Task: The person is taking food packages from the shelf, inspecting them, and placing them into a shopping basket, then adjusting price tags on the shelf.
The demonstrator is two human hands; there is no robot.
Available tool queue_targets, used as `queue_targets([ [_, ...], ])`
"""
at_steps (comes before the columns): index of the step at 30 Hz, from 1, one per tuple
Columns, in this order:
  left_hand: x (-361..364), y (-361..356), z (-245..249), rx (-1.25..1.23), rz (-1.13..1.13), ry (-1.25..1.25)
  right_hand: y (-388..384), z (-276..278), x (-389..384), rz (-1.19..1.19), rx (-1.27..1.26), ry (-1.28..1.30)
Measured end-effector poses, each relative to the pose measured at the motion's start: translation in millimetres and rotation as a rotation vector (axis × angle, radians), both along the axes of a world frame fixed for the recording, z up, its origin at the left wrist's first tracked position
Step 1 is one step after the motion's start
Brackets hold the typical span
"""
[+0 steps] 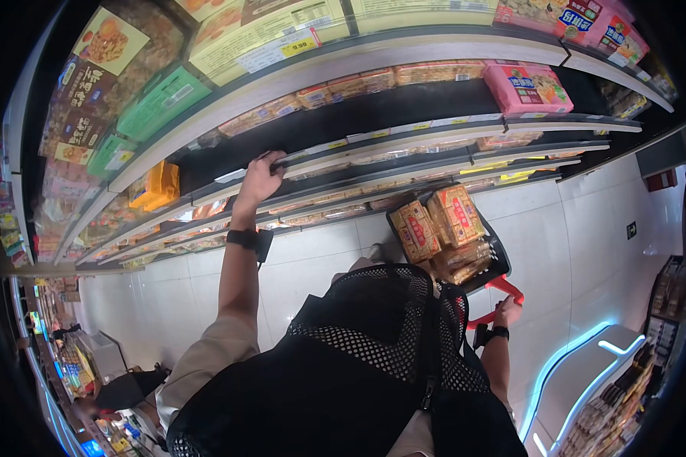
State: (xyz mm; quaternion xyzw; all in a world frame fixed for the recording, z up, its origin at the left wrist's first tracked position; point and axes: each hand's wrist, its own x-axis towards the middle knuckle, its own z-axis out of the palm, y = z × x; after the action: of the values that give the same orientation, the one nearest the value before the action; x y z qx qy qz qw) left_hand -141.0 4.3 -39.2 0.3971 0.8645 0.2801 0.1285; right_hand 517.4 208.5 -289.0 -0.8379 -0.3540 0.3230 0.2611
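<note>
My left hand reaches up to the front edge of a shelf, its fingers curled in at the lip. Whether anything small is inside those fingers I cannot make out. Down at my right side, my right hand is closed around the red handle of a black shopping basket. Inside the basket lie packs of snacks with red labels and clear-wrapped snack packs. A pink snack pack stands on the shelf to the right of my left hand.
Flat snack packs line the back of that shelf. An orange pack and a green pack are to the left. White floor tiles lie below. A blue-lit display stands at lower right, and another person is at lower left.
</note>
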Motion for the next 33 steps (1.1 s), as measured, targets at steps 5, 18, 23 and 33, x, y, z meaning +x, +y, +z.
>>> queue_targets([
  [5, -12, 5, -14, 0.036, -0.105, 0.242, 1, -1, 0, -0.015, -0.023, 0.009],
  [18, -14, 8, 9, 0.021, -0.151, 0.249, 0, 5, -1, 0.004, -0.049, 0.023],
  [23, -9, 10, 23, -0.022, -0.168, 0.286, 0, 9, -3, 0.009, -0.056, -0.003],
  [33, -24, 19, 21, -0.096, -0.249, 0.292, 1, 2, 0, 0.002, -0.031, 0.008],
])
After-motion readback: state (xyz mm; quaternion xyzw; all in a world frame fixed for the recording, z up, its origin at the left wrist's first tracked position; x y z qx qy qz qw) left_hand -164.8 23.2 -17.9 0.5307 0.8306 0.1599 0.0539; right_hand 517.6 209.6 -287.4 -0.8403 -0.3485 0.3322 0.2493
